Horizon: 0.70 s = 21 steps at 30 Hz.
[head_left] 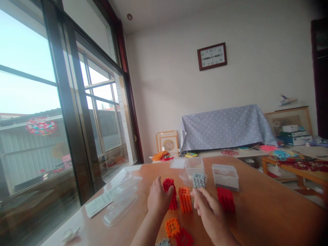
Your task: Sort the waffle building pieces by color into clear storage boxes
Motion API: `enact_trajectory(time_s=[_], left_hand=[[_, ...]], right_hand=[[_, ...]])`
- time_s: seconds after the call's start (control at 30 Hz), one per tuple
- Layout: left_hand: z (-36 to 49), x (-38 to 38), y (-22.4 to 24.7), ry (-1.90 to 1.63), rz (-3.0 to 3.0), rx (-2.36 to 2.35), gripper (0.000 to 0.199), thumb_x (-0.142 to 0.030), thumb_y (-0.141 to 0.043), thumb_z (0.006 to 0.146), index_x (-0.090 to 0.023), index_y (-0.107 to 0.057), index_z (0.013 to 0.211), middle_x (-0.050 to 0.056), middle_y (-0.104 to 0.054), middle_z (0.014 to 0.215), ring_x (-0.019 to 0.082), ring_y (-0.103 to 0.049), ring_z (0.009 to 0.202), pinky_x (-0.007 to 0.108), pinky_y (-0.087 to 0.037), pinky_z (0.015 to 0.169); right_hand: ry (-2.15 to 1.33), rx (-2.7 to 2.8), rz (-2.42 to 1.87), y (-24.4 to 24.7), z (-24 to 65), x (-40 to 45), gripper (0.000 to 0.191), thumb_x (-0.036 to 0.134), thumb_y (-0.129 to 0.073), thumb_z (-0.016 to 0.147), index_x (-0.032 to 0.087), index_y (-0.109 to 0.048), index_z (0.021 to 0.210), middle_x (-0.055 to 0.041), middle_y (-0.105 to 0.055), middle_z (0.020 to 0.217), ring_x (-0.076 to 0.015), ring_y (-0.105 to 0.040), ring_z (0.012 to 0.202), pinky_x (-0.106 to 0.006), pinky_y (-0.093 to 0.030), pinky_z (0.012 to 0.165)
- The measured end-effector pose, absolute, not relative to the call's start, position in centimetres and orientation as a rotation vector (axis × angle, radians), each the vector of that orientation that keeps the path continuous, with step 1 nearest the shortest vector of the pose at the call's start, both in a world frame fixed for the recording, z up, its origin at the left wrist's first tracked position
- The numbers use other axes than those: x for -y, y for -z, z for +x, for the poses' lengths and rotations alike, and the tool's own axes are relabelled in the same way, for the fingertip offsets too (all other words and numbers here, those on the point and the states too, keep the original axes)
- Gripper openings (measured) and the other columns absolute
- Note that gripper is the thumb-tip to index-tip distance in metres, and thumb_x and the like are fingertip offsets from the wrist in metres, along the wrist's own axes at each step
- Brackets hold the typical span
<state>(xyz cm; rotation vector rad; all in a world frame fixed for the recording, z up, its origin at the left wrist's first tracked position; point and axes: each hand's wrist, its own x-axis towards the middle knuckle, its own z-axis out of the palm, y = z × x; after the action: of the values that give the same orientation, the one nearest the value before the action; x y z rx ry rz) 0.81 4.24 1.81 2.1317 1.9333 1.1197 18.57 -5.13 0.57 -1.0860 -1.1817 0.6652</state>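
Note:
My right hand [208, 207] is closed on a grey stack of interlocking plastic squares [199, 180], lifted at its fingertips. My left hand [159, 197] has thumb and fingers apart, close by a red stack of notched squares [168, 185] that it partly hides. Between the hands stands an orange stack [185, 199]. Right of my right hand is another red stack [226, 199]. Loose pieces lie nearest me: an orange square [172, 227], a red square [184, 237] and a grey one [163, 242] cut off by the frame edge.
Behind the stacks are an uncovered clear plastic box [194, 166] and a second clear box [225, 177]. Clear lids [120, 210] and a printed sheet [98, 204] lie on the left of the wooden table [269, 212]. A crumpled white scrap [71, 234] is near the left edge.

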Motion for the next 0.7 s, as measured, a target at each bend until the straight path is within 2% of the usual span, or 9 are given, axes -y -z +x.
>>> enact_trajectory(time_s=[0.1, 0.2, 0.27, 0.4, 0.53, 0.7], left_hand=[[-0.6, -3.0, -1.9, -1.152, 2.154, -1.912, 0.048, -0.043, -0.057, 0.089, -0.018, -0.051, 0.129, 0.014, -0.063, 0.132, 0.027, -0.06, 0.121, 0.033, -0.046, 0.091], [-1.9, -1.9, -1.4, -1.072, 2.184, -1.805, 0.021, -0.033, -0.055, 0.089, -0.023, -0.06, 0.106, 0.005, -0.072, 0.104, 0.021, -0.066, 0.094, 0.028, -0.045, 0.074], [-2.6, -1.4, -0.8, -0.987, 2.188, -1.725, 0.013, -0.024, -0.054, 0.086, -0.023, -0.063, 0.095, 0.001, -0.071, 0.09, 0.017, -0.064, 0.081, 0.026, -0.042, 0.067], [-3.3, -0.8, 0.5, -0.906, 2.164, -1.582, 0.016, -0.016, -0.052, 0.078, -0.021, -0.065, 0.086, -0.001, -0.068, 0.079, 0.015, -0.06, 0.073, 0.024, -0.037, 0.062], [-3.5, -0.4, 1.5, -0.853, 2.135, -1.482, 0.019, -0.012, -0.051, 0.072, -0.021, -0.066, 0.081, -0.002, -0.063, 0.071, 0.014, -0.055, 0.067, 0.023, -0.034, 0.058], [-3.3, 0.0, 2.2, -0.763, 2.056, -1.373, 0.021, -0.013, -0.052, 0.072, -0.021, -0.067, 0.085, -0.003, -0.062, 0.069, 0.013, -0.053, 0.061, 0.022, -0.032, 0.053]], right_hand=[[-0.657, 1.225, -1.084, -0.7, 18.4, 5.4, 0.047, 0.062, -0.049, 0.095, 0.023, -0.053, 0.07, 0.0036, -0.049, 0.061, -0.0139, -0.045, 0.057, -0.025, -0.035, 0.055], [-0.656, 1.277, -1.103, -0.6, 18.0, 5.5, 0.043, 0.058, -0.05, 0.095, 0.023, -0.054, 0.071, 0.0049, -0.047, 0.06, -0.0132, -0.044, 0.056, -0.025, -0.034, 0.054], [-0.654, 1.346, -1.13, -0.4, 17.7, 5.3, 0.041, 0.055, -0.05, 0.096, 0.023, -0.055, 0.071, 0.0055, -0.048, 0.06, -0.0129, -0.044, 0.055, -0.025, -0.033, 0.054], [-0.606, 1.619, -1.263, 0.4, 17.2, 5.2, 0.03, 0.04, -0.051, 0.094, 0.022, -0.059, 0.072, 0.0046, -0.055, 0.061, -0.0145, -0.052, 0.061, -0.025, -0.034, 0.058], [-0.506, 1.947, -1.45, 1.5, 16.7, 6.0, 0.008, 0.03, -0.062, 0.082, 0.023, -0.066, 0.081, -0.0005, -0.069, 0.083, -0.0182, -0.063, 0.075, -0.027, -0.035, 0.065], [-0.46, 2.179, -1.597, 2.4, 16.5, 6.3, 0.022, 0.029, -0.072, 0.068, 0.024, -0.068, 0.088, -0.0049, -0.069, 0.099, -0.0235, -0.067, 0.086, -0.029, -0.033, 0.066]])
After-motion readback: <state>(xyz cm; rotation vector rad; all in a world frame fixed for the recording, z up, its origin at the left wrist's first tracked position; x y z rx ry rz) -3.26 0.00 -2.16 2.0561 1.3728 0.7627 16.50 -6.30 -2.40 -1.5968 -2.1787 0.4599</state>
